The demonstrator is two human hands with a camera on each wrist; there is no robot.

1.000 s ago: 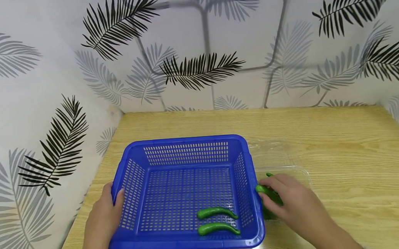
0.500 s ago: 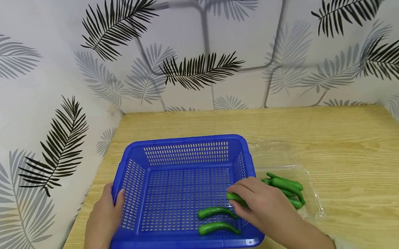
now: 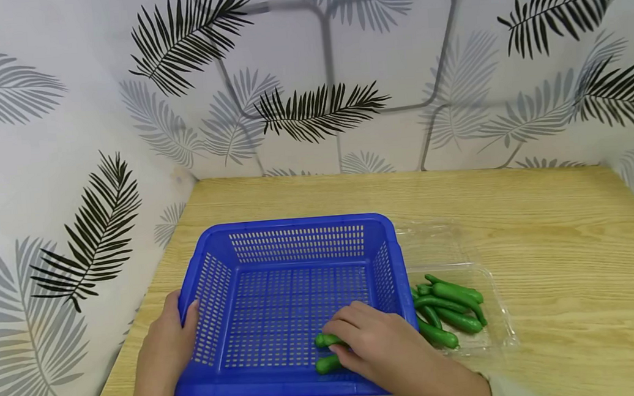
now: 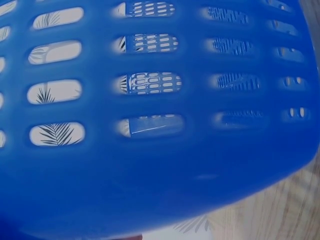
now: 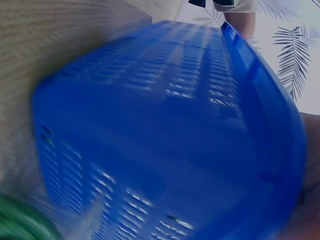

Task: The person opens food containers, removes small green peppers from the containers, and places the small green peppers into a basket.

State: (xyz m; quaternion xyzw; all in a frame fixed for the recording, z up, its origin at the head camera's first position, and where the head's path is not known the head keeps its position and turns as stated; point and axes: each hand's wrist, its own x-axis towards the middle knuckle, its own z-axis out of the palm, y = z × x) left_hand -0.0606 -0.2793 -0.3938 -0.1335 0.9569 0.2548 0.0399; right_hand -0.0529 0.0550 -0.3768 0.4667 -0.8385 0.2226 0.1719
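The blue plastic basket (image 3: 296, 223) sits on the wooden table. My left hand (image 3: 161, 344) grips its left rim, thumb inside and fingers outside. In the left wrist view the slotted basket wall (image 4: 150, 175) fills most of the picture. My right hand (image 3: 385, 346) reaches over the right rim into the front right of the basket, fingers curled round a green chili pepper (image 3: 332, 339) mostly hidden by the hand. Another green chili (image 3: 327, 364) lies on the basket floor just in front, partly covered by the same hand.
Right of the basket, a clear plastic box (image 3: 497, 299) with its lid folded back holds several green chilies (image 3: 460, 318). Their green edge (image 5: 22, 220) shows in the right wrist view. A leaf-patterned wall covering (image 3: 374, 145) borders the table behind and at the left.
My right hand has carried a green chili leftward from the clear box, over the rim and down into the basket. More chilies in the box now show. My left hand has stayed on the rim.
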